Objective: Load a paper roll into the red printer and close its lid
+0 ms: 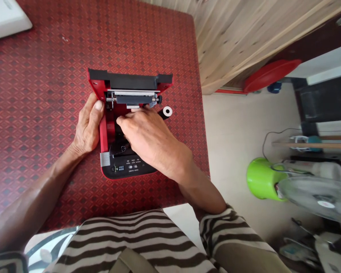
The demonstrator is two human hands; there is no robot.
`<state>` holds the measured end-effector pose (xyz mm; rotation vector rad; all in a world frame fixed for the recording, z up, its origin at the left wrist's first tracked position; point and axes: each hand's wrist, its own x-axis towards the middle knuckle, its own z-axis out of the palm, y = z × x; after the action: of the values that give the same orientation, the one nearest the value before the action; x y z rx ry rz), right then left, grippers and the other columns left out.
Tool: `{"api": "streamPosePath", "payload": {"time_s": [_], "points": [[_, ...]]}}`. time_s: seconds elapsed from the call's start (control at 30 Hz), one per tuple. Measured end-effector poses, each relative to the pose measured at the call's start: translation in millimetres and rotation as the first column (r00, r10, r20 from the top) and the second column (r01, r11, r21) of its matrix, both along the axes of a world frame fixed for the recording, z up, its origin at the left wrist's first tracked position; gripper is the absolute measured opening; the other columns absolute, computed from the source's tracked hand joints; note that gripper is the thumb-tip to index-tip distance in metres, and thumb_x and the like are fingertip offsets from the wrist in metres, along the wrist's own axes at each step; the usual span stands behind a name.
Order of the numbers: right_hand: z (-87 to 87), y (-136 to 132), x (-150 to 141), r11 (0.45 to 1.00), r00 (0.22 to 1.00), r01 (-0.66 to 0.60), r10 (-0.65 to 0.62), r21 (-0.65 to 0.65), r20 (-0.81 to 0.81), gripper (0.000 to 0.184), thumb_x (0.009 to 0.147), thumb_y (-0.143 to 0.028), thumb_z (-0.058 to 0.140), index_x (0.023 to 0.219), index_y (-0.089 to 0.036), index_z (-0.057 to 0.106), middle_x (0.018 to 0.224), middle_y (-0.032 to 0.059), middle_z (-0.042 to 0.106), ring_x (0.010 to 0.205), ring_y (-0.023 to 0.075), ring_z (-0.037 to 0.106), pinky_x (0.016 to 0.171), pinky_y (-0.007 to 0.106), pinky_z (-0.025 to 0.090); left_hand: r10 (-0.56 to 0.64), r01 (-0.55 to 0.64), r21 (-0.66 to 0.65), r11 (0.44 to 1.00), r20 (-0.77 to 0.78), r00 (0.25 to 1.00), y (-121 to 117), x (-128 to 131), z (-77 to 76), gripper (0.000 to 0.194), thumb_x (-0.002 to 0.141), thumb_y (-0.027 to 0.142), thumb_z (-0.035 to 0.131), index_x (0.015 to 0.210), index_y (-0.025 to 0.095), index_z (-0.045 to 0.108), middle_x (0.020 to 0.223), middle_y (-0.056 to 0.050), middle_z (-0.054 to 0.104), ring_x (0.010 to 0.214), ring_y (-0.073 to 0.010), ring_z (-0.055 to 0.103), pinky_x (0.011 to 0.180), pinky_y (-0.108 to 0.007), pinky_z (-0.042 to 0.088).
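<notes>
Red printer (104, 132), lid raised, toward worktop's (45, 76) right edge. Left hand (88, 127) clasps its left side. Right hand (150, 136) inside, fingertips hidden, grip unclear. Black roll (167, 112) between printer and right edge.

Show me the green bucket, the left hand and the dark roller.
Green bucket (258, 178), head view: its side.
Left hand (88, 131), head view: its back.
Dark roller (134, 100), head view: middle of its barrel.

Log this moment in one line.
Left hand: on side of open red machine | Right hand: reaching inside it | Rest: black roll, red table
</notes>
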<state>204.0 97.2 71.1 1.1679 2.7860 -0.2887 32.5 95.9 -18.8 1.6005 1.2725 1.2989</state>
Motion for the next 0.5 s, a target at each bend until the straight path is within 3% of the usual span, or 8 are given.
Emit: {"api": "streamPosePath", "payload": {"time_s": [0.17,0.3,0.4,0.47,0.5], "points": [[7.8,-9,10,0.999,0.994,0.024,-0.029,-0.047,-0.105,0.035,0.103,-0.007,0.037,0.116,-0.012,0.069,0.111,0.015,0.076,0.106,0.0268,0.071,0.098,0.043,0.055,-0.02,0.018,-0.051,0.999,-0.03,0.999,-4,-9,5.0,0.054,0.103,0.061,0.037,0.121,0.02,0.066,0.109,-0.006,0.069,0.096,-0.0193,0.059,0.097,-0.036,0.047],[18.8,-23,33,0.994,0.95,-0.013,-0.021,-0.108,-0.311,0.043,0.101,-0.001,0.035,0.13,-0.013,0.064,0.127,0.0112,0.072,0.121,0.0228,0.066,0.111,0.043,0.052,-0.001,0.004,-0.108,0.994,0.025,1.0,-20,-21,19.0,0.054,0.102,0.058,0.042,0.138,0.021,0.061,0.122,-0.012,0.07,0.111,-0.0249,0.067,0.104,-0.044,0.052],[23.3,-32,51,0.98,0.875,-0.111,0.017,-0.166,-0.483,0.046,0.098,0.0,0.042,0.136,-0.018,0.061,0.136,0.0063,0.07,0.128,0.0193,0.063,0.117,0.042,0.049,0.202,-0.208,-0.057,0.976,-0.092,0.975,-47,-19,40.4,0.045,0.1,0.051,0.051,0.135,0.026,0.064,0.12,-0.01,0.069,0.11,-0.0282,0.068,0.104,-0.054,0.053],[23.0,-36,58,0.969,0.844,-0.136,0.006,-0.204,-0.536,0.047,0.097,0.0,0.046,0.138,-0.019,0.059,0.14,0.0055,0.068,0.13,0.0189,0.061,0.119,0.042,0.047,0.356,-0.359,-0.003,0.933,-0.128,0.926,-68,-13,55.1,0.045,0.095,0.05,0.055,0.135,0.033,0.065,0.12,-0.008,0.068,0.112,-0.033,0.065,0.108,-0.063,0.048],[21.6,-37,60,0.968,0.837,-0.137,-0.002,-0.213,-0.548,0.048,0.097,0.0,0.048,0.139,-0.019,0.058,0.139,0.0055,0.068,0.13,0.0192,0.06,0.119,0.042,0.047,0.368,-0.371,-0.001,0.929,-0.121,0.922,-78,-9,61.2,0.044,0.091,0.049,0.061,0.133,0.038,0.066,0.123,-0.005,0.067,0.116,-0.0358,0.062,0.113,-0.066,0.043]]}}
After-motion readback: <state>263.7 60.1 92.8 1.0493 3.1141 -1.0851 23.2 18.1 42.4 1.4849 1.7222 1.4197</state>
